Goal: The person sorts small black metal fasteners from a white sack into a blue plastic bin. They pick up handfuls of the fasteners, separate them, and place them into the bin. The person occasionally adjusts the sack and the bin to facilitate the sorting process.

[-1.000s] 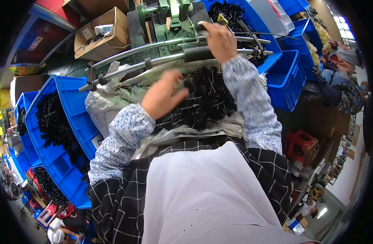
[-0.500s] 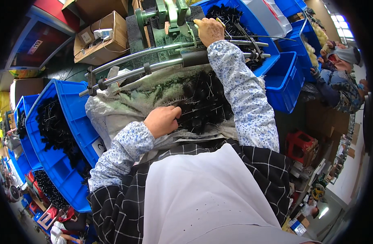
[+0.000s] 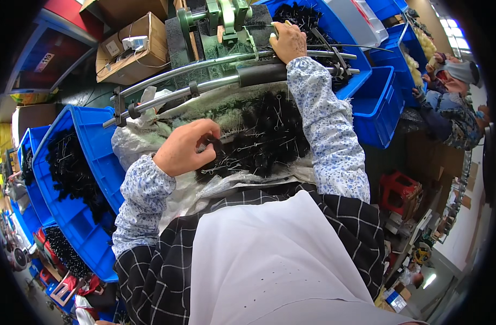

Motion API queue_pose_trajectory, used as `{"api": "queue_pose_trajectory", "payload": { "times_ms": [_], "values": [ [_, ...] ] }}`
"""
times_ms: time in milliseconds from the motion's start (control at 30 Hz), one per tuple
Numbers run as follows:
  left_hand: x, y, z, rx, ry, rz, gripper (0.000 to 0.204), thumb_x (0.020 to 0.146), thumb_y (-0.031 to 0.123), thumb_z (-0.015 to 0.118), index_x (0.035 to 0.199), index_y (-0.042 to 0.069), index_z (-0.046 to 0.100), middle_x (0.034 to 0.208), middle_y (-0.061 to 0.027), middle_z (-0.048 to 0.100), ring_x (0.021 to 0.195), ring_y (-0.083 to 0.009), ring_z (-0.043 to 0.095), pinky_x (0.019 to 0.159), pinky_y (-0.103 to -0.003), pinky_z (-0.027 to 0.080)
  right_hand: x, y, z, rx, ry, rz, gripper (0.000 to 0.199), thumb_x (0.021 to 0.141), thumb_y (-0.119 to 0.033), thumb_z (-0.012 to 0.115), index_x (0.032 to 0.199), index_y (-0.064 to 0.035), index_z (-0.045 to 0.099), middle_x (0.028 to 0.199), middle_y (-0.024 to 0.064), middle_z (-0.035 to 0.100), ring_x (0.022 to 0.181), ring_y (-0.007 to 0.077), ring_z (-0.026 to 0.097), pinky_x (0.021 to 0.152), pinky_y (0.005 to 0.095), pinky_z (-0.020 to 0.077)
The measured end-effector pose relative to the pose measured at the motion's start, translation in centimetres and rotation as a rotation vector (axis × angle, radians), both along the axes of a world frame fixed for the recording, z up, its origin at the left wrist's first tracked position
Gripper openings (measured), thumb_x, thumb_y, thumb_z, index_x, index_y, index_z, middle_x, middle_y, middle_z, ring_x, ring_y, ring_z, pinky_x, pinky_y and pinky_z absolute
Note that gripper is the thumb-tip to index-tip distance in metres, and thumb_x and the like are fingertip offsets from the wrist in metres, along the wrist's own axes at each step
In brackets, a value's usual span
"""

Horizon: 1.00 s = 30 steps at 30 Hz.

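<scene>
My right hand [image 3: 289, 43] is at the green machine [image 3: 229, 27], fingers closed on a thin black wire brush [image 3: 258, 25] that points left toward the machine's head. My left hand [image 3: 187, 147] hovers over the left side of a pile of black wire brushes [image 3: 264, 135], its fingers curled and the thumb apart from them. Only dark shows in that gap, and I make out no held piece. Loops and thin metal stems stick out of the pile, which lies on a pale, dusty cloth [image 3: 145, 142] in front of me.
Two curved metal rails [image 3: 210, 88] cross between the pile and the machine. Blue bins of black brushes stand at left [image 3: 104, 154] and far right [image 3: 334, 32]. Another blue bin [image 3: 375, 108] sits beside my right arm. A cardboard box [image 3: 131, 49] is back left; a person [image 3: 448, 103] sits at right.
My left hand has lifted off the pile and moved left and away from me, its fingers parting. My right hand has shifted slightly right, and a brush now shows beside it.
</scene>
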<state>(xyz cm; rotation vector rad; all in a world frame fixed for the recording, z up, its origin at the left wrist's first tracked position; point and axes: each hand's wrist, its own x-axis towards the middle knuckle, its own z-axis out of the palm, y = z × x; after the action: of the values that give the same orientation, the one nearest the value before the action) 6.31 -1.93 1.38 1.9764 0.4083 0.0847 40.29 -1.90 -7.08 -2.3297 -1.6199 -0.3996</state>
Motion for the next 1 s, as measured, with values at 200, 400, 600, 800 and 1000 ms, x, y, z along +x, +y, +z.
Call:
{"api": "queue_pose_trajectory", "payload": {
  "times_ms": [200, 400, 600, 800, 1000],
  "values": [
    [-0.5, 1.0, 1.0, -0.005, -0.012, 0.157, 0.022, 0.07, 0.007, 0.061, 0.09, 0.003, 0.051, 0.068, -0.0037, 0.049, 0.055, -0.0119, 0.044, 0.053, -0.025, 0.039, -5.1, 2.1, 1.3, -0.047, 0.075, 0.047, 0.031, 0.074, -0.02, 0.056, 0.101, -0.0075, 0.06, 0.094, 0.0092, 0.063, 0.102, 0.03, 0.055, 0.081, 0.0434, 0.0411],
    [0.4, 1.2, 1.2, -0.005, -0.063, 0.184, 0.021, 0.071, 0.002, 0.06, 0.09, 0.004, 0.051, 0.07, 0.0, 0.047, 0.061, -0.0082, 0.044, 0.057, -0.022, 0.039, -7.7, 3.4, 0.5, 0.053, -0.105, 0.046, 0.015, 0.074, -0.021, 0.058, 0.082, -0.0098, 0.061, 0.081, 0.0057, 0.064, 0.084, 0.0225, 0.058, 0.073, 0.0401, 0.0401],
    [-0.8, 2.0, 0.1, 0.044, -0.206, 0.321, 0.022, 0.073, 0.001, 0.058, 0.094, 0.004, 0.051, 0.074, -0.0023, 0.049, 0.067, -0.0102, 0.048, 0.065, -0.024, 0.042, -3.1, 1.4, 1.0, -0.064, -0.061, 0.007, 0.031, 0.075, -0.025, 0.057, 0.104, -0.0146, 0.061, 0.091, 0.0073, 0.064, 0.099, 0.0252, 0.056, 0.079, 0.0431, 0.0408],
    [0.3, 1.9, -1.2, -0.124, -0.282, 0.318, 0.021, 0.073, -0.002, 0.057, 0.092, 0.002, 0.051, 0.082, -0.0018, 0.053, 0.076, -0.0095, 0.054, 0.072, -0.023, 0.044, 3.1, 1.4, 1.6, -0.131, 0.088, -0.043, 0.023, 0.083, -0.033, 0.052, 0.097, -0.0239, 0.067, 0.099, 0.0062, 0.064, 0.092, 0.0275, 0.06, 0.08, 0.0443, 0.0452],
    [2.3, 1.9, -1.2, -0.132, -0.209, 0.244, 0.019, 0.074, 0.0, 0.058, 0.091, 0.003, 0.052, 0.081, -0.002, 0.056, 0.076, -0.0102, 0.058, 0.068, -0.024, 0.046, 4.2, 0.7, 5.3, -0.337, 0.102, -0.06, 0.024, 0.088, -0.024, 0.047, 0.104, -0.019, 0.064, 0.1, 0.01, 0.064, 0.093, 0.0277, 0.06, 0.083, 0.0401, 0.0465]
  ]
}}
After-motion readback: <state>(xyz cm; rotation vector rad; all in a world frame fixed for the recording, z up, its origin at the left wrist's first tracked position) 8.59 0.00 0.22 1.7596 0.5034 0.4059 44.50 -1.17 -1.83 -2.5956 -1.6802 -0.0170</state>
